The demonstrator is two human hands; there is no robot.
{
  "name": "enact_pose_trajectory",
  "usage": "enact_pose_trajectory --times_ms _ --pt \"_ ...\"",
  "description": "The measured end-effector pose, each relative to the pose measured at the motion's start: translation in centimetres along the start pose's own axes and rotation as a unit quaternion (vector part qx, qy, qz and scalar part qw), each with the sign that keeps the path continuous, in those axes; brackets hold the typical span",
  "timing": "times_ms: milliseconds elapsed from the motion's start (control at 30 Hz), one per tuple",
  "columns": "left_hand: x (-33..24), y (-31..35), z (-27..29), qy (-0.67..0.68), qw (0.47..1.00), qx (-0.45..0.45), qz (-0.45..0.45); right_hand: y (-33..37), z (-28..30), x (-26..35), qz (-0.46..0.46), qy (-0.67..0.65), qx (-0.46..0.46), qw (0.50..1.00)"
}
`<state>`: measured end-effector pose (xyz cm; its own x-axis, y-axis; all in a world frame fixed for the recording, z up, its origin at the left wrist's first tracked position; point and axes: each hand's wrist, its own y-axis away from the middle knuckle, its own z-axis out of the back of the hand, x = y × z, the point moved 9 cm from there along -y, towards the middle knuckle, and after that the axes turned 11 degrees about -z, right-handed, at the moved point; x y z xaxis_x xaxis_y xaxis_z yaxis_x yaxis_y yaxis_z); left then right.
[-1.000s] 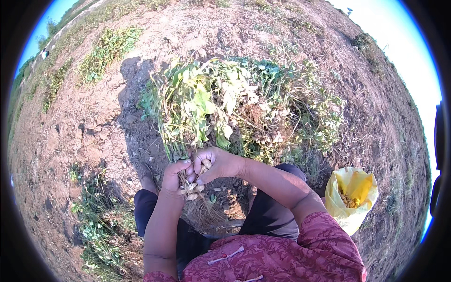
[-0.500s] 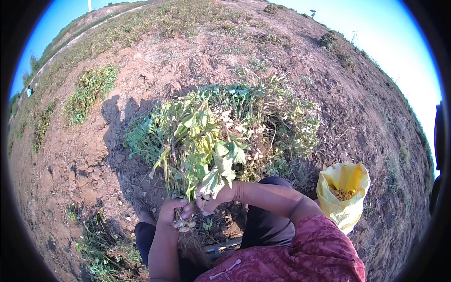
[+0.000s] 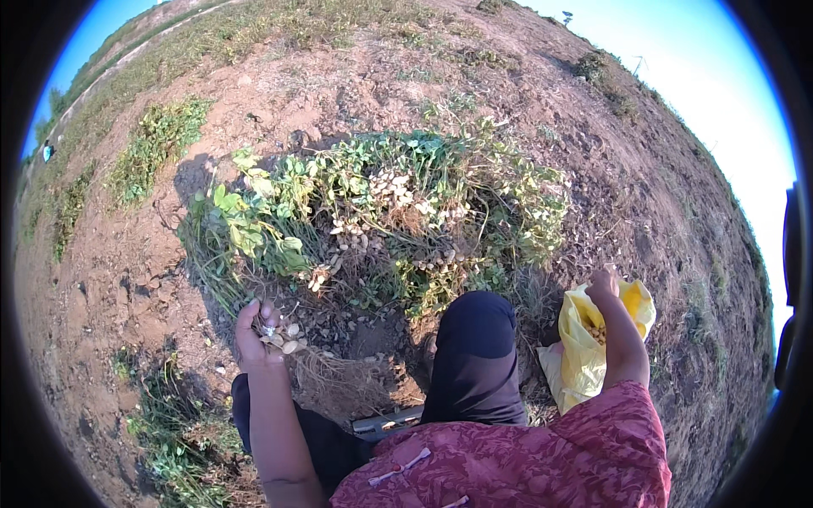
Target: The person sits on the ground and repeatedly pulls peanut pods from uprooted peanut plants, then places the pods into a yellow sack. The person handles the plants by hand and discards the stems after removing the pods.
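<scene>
Our right hand [image 3: 604,284] has swung to the yellow bag [image 3: 583,360], can't tell its grip or contents, so picking seems paused; our left hand [image 3: 251,340] stays curled round a peanut cluster [image 3: 290,345].

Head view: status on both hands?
Left hand gripping peanut plant, pods showing. Right hand at mouth of yellow bag. Right forearm partly hiding bag.

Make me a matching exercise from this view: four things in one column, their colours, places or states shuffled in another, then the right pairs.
1. Left hand
2. Right hand
3. Sack
4. Trousers

A. Yellow
B. Dark cloth
C. At the sack's mouth
D. Gripping a peanut plant

Pairs: 1-D, 2-C, 3-A, 4-B
</scene>
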<state>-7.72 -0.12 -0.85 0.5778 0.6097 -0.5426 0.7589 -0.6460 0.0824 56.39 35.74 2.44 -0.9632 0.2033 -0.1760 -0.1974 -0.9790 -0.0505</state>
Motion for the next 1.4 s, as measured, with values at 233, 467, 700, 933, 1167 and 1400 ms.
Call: enact_pose_trajectory --times_ms 233,467,700,933,1167,1400 --pt "1.5 -0.6 1.0 0.026 0.996 -0.08 0.038 -0.3 -2.3 1.1 0.116 -0.098 -0.035 0.988" --pt "1.4 0.1 0.2 0.006 0.997 -0.071 0.038 19.0 11.2 32.8 0.411 -0.4 0.21 0.792" --pt "3.5 -0.8 0.2 0.008 0.997 -0.024 0.078 36.4 7.9 48.3 0.486 -0.424 0.58 0.498" --pt "3.3 -1.0 1.8 -0.073 0.991 -0.088 0.067 37.6 8.2 49.9 0.539 -0.372 0.577 0.489" --pt "5.9 0.6 0.7 -0.1 0.978 -0.08 0.164 36.3 8.4 49.0 0.597 -0.327 0.513 0.523" --pt "5.5 -0.3 0.1 0.087 0.974 0.011 0.207 33.3 8.7 47.4 0.38 -0.46 0.671 0.44"
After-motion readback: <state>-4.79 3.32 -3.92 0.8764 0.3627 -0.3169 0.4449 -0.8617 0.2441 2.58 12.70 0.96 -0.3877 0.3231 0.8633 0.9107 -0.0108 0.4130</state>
